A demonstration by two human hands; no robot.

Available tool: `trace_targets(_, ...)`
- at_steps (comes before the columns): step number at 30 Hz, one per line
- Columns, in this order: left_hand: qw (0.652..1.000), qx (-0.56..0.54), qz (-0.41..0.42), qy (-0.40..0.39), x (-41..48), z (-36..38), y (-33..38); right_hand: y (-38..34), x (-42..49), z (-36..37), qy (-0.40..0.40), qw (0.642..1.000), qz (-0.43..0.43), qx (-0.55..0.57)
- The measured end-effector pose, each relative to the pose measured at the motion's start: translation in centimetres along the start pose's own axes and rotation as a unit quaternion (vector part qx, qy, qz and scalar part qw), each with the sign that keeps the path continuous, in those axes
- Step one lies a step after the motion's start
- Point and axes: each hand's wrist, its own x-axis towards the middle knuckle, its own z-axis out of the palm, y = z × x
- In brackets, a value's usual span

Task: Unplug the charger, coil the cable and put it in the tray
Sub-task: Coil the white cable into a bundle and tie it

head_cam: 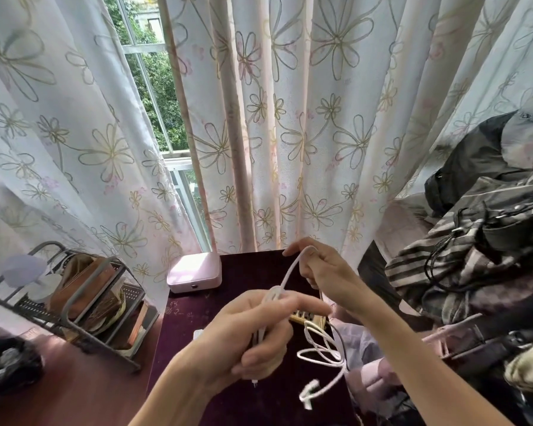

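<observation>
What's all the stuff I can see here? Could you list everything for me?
cable: one, white, strung between both hands, loose loops hanging over the table
table: one, dark purple top, centre
box: one, pale pink, at the table's far left corner
yellowish item: one, partly hidden behind the hands, cannot tell what it is
wire rack: one, grey, left of the table, holding brown items
curtains: white with flower outlines, across the back
window: one, seen through the curtain gap, green trees outside
pile of bags and clothes: dark and striped, on the right
left hand: closed around gathered cable
right hand: pinching the cable higher up
</observation>
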Motion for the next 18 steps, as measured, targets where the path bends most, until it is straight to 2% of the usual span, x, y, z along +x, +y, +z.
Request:
trace_targets(3,0.999,0.019,0.011,-0.039,0.5,1.2,0.0,-0.1,-0.2,1.7,0.012,0.999,-0.007,-0.049)
trace_targets(5,0.998,-0.014,0.038,-0.054,0.9,1.9,0.1,-0.2,-0.9,2.3,-0.012,0.998,-0.005,-0.054)
trace_targets(7,0.994,-0.055,0.089,-0.039,1.4,2.0,0.2,-0.2,-2.1,2.9,-0.037,0.996,0.014,-0.083)
trace_targets(9,0.986,-0.077,0.147,0.014,1.8,1.4,0.4,0.3,-3.0,3.6,-0.059,0.991,0.019,-0.121)
trace_targets(12,0.974,-0.045,0.193,0.110,2.2,-0.7,1.0,1.4,-4.6,4.2,-0.079,0.977,-0.027,-0.194)
trace_targets(15,0.956,-0.028,0.206,0.206,2.4,-2.8,0.8,2.2,-7.4,4.3,-0.112,0.961,-0.046,-0.248)
trace_targets(18,0.939,0.057,0.196,0.278,2.7,-4.2,-0.3,1.3,-9.3,4.2,-0.177,0.921,-0.032,-0.344)
